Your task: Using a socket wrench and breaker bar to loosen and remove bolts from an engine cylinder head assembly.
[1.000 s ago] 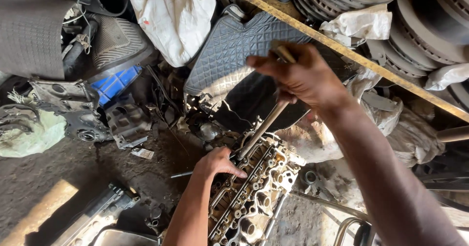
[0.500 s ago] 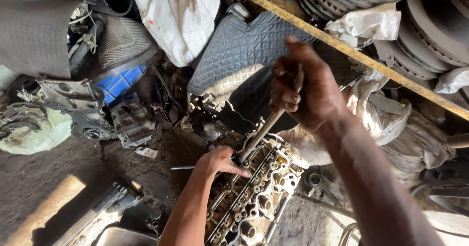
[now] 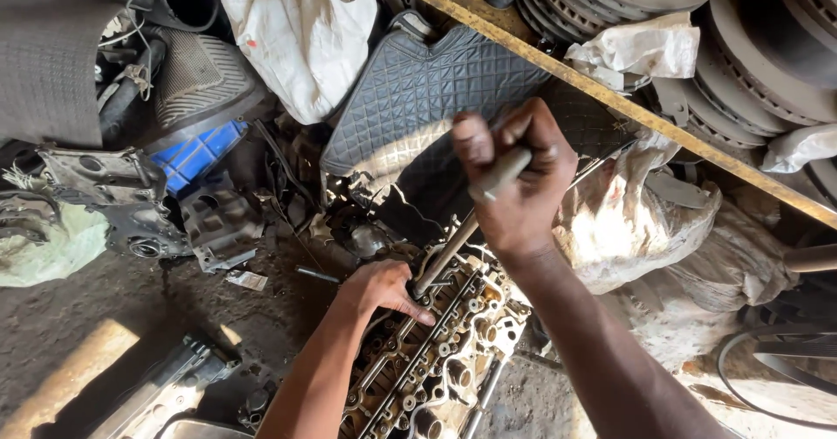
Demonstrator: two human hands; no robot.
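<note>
A grimy metal cylinder head (image 3: 436,360) lies on the ground at the bottom centre, its camshaft bays facing up. My left hand (image 3: 377,289) rests on its upper left edge, fingers curled beside the lower tip of a long metal bar (image 3: 449,254). My right hand (image 3: 516,182) is fisted around the bar's upper handle end, which pokes out between thumb and fingers. The bar slants down to the left into the head.
A black quilted mat (image 3: 418,90) leans behind the head. A yellow shelf rail (image 3: 610,99) runs diagonally, with stacked brake discs (image 3: 750,64) above it. White sacks (image 3: 292,29), a blue box (image 3: 196,156) and loose engine parts (image 3: 131,212) crowd the left.
My right hand has swung down and to the left with the bar's handle, so the bar stands steeper. My left hand has stayed on the cylinder head.
</note>
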